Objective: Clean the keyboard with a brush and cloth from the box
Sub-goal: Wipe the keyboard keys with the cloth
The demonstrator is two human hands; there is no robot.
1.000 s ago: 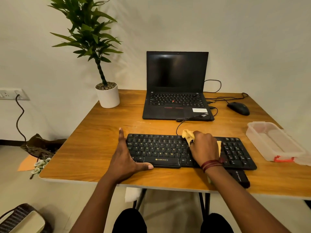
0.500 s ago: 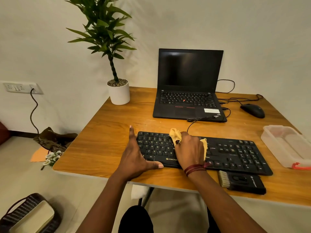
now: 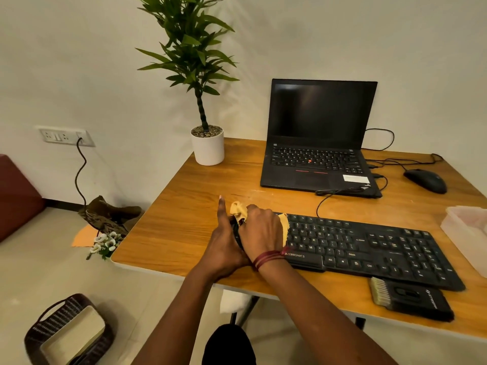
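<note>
The black Zebronics keyboard [image 3: 369,246] lies across the front of the wooden counter [image 3: 197,206], its cable running back toward the open laptop [image 3: 319,143]. Both hands meet at the keyboard's left end. The left hand [image 3: 224,241] stands on its edge against that end, fingers straight and together and pointing away from the person; its thumb is hidden behind the other hand. The right hand [image 3: 263,233], with red thread bands at the wrist, has its fingers curled over a yellow cloth [image 3: 238,210] and presses it down on the leftmost keys. Bits of the cloth stick out at the far side of the knuckles and along the hand's right side. The brush [image 3: 411,301], black with a row of pale bristles, lies flat on the counter just in front of the keyboard's right part, near the front edge. The translucent plastic box [image 3: 463,227] sits at the right edge of the view, beside the keyboard's right end. A black mouse [image 3: 425,180] rests to the right of the laptop, and a potted plant [image 3: 207,146] in a white pot stands at the counter's far left corner.
</note>
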